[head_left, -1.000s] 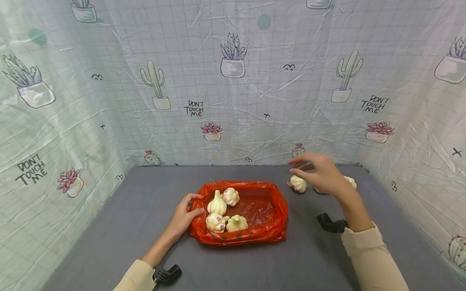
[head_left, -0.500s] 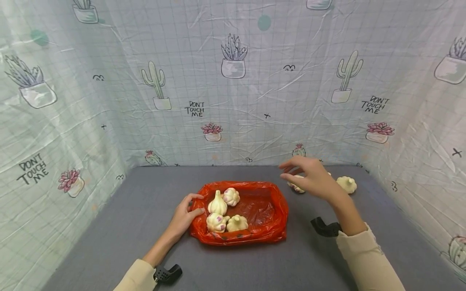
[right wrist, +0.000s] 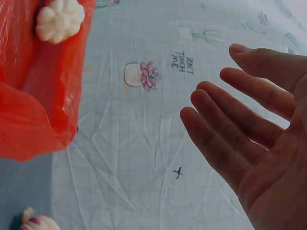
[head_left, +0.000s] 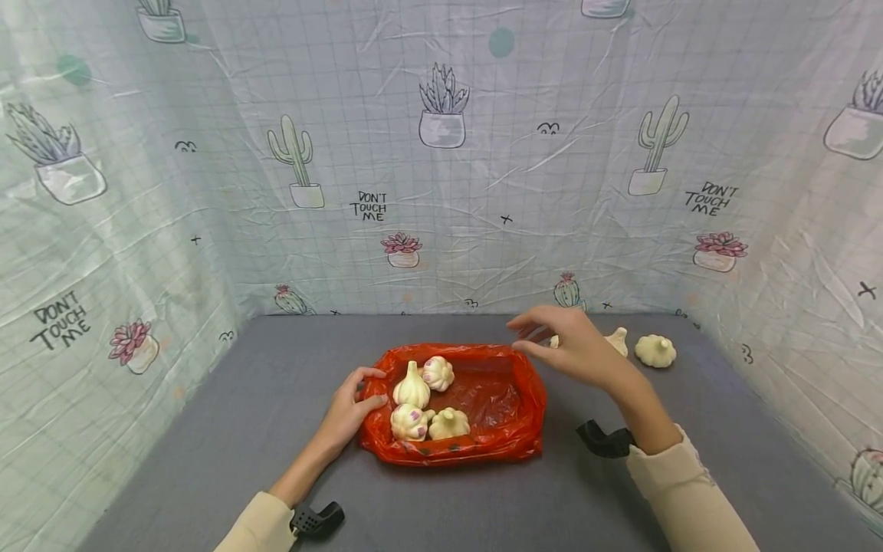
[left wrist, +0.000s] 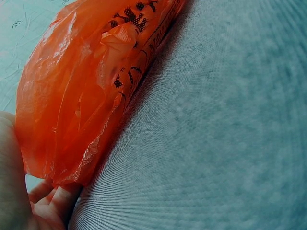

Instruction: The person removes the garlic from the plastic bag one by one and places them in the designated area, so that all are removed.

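Observation:
A red plastic bag (head_left: 510, 443), its mouth spread wide like a tray, lies on the table. Several garlic bulbs (head_left: 411, 389) sit in its left half. My left hand (head_left: 348, 406) grips the bag's left end, thumb and fingers on either side of the rim. In the left wrist view, the crinkled bag wall (left wrist: 72, 96) stands against that hand. My right hand (head_left: 576, 349) hovers empty by the bag's back right corner, fingers loosely bent. From the right wrist, its fingers (right wrist: 223, 127) show spread from the thumb, with nothing between them.
At the back right lie a knobbly garlic bulb (head_left: 656, 351) and another bulb (head_left: 618, 341) partly behind my right hand. A third bulb (head_left: 554, 341) is mostly hidden by that hand. A patterned curtain (head_left: 483, 192) surrounds the grey table (head_left: 441, 506).
My right hand has moved left from above the loose garlic bulbs toward the bag, uncovering the bulbs on the far right. My left hand and the bag have stayed in place.

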`<state>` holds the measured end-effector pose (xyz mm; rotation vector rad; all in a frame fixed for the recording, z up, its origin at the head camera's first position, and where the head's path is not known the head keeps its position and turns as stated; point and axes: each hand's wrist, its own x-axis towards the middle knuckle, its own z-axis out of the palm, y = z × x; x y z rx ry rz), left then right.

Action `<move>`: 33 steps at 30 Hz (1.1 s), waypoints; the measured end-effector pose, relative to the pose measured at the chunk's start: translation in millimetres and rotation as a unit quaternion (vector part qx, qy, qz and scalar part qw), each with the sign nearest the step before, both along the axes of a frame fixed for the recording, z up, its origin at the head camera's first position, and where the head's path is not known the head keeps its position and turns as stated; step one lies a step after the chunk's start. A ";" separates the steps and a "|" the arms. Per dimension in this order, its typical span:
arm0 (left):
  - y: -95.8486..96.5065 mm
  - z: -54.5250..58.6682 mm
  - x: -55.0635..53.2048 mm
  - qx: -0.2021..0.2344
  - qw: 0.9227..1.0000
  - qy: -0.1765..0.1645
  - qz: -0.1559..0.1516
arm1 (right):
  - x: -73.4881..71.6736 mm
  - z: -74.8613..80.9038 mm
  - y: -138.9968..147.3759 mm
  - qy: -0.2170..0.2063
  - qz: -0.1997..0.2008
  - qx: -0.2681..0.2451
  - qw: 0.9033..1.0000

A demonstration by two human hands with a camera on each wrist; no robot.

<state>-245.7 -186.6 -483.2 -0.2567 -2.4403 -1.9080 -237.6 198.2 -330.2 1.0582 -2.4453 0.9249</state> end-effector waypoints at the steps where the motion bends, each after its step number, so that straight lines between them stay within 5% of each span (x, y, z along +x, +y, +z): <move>1: -0.3 -0.2 0.0 -0.001 1.000 0.001 0.000 | 0.2 0.0 -1.5 -0.004 0.003 0.000 1.000; 21: -0.9 -0.4 -2.0 -0.007 1.000 0.005 0.000 | -0.8 -17.3 -41.4 -0.070 0.070 0.060 0.993; 28: -1.3 0.2 -2.1 -0.006 1.000 0.003 0.001 | -10.0 -24.9 -61.8 -0.153 0.152 0.099 0.971; 33: -1.5 -0.4 -1.4 -0.003 1.000 0.001 0.001 | -16.3 -30.1 -76.8 -0.200 0.172 0.141 0.954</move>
